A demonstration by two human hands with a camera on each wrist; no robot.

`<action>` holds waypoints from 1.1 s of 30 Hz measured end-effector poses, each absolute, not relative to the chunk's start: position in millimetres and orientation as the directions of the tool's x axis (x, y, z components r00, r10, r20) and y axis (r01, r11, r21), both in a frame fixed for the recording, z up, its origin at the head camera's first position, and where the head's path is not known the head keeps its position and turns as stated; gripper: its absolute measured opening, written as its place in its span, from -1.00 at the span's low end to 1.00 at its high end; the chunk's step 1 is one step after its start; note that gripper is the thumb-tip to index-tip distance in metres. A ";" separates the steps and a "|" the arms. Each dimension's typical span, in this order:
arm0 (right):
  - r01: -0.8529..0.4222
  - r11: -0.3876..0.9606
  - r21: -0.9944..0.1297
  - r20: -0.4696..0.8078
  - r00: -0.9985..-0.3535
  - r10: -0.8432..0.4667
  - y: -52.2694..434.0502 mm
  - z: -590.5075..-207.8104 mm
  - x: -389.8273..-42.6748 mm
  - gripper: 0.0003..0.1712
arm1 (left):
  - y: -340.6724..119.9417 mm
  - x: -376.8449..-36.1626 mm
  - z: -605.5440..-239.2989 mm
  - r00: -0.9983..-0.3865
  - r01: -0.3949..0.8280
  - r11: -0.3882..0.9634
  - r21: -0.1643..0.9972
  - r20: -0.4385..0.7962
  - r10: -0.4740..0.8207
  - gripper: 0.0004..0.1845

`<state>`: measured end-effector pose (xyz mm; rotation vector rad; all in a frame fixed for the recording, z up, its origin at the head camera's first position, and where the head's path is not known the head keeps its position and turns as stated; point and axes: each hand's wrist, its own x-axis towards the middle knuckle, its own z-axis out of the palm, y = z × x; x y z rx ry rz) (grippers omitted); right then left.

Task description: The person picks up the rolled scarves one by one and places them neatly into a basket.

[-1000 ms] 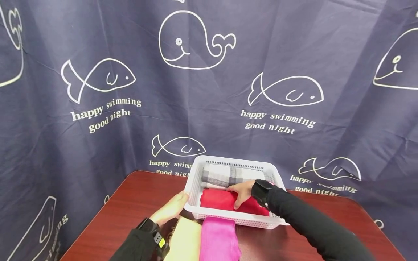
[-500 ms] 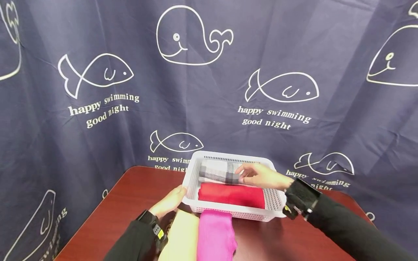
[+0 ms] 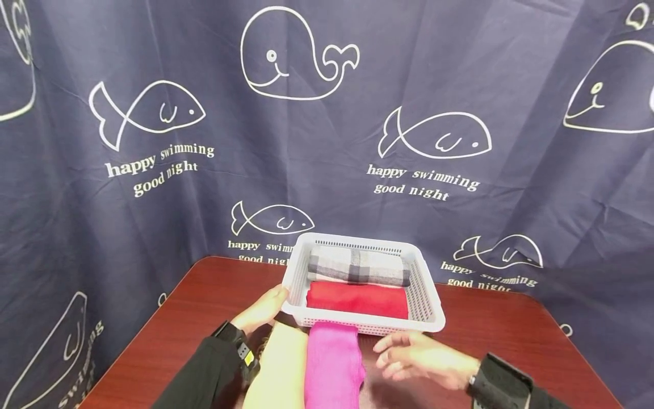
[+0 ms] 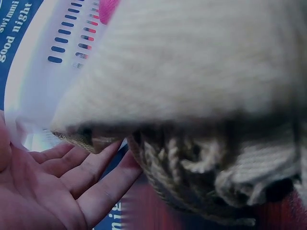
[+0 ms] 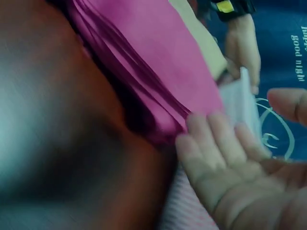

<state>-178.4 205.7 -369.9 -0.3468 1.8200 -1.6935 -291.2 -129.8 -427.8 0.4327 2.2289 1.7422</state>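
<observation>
A white plastic basket (image 3: 429,304) stands on the table, holding a folded grey-and-white plaid cloth (image 3: 368,267) behind a folded red cloth (image 3: 357,299). At the basket's left front corner is my left hand (image 3: 261,309), touching the rim; its fingers look fairly straight in the left wrist view. In front of the basket lie a folded pale-yellow scarf (image 3: 283,363) with fringe (image 4: 177,163) and a folded magenta cloth (image 3: 332,363). My right hand (image 3: 426,358) holds nothing, fingers loosely extended, just right of the magenta cloth. Whether its fingertips touch that cloth cannot be told.
The brown-red wooden table (image 3: 485,324) extends on both sides of the basket. Close behind it hangs a dark blue curtain (image 3: 327,159) printed with white fish and whales.
My right hand has left the red and plaid cloths inside the basket and come toward me, beside the magenta cloth. My left hand stays at the basket's corner.
</observation>
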 end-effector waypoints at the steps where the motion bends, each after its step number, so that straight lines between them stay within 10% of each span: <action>1: 0.259 0.130 -0.957 -0.287 -0.779 -0.558 204.3 -377.7 -174.1 -0.71 | -130.1 -291.0 -428.7 -0.919 0.055 0.230 0.972 -0.040 0.393 -0.51; 14: 0.376 0.077 -0.923 -0.332 -0.681 -0.653 175.5 -436.6 -156.7 -0.64 | -129.7 -289.6 -431.7 -0.921 0.042 0.235 0.971 -0.053 0.385 -0.51; 28: 0.297 0.382 -0.875 -0.408 -0.877 -0.253 137.8 -441.9 -152.6 -0.43 | -130.1 -288.7 -430.4 -0.918 0.059 0.224 0.973 -0.036 0.395 -0.51; 33: 0.318 0.295 -0.901 -0.393 -0.886 -0.247 128.1 -443.1 -151.8 -0.65 | -131.0 -288.2 -430.0 -0.913 0.042 0.204 0.978 -0.045 0.405 -0.50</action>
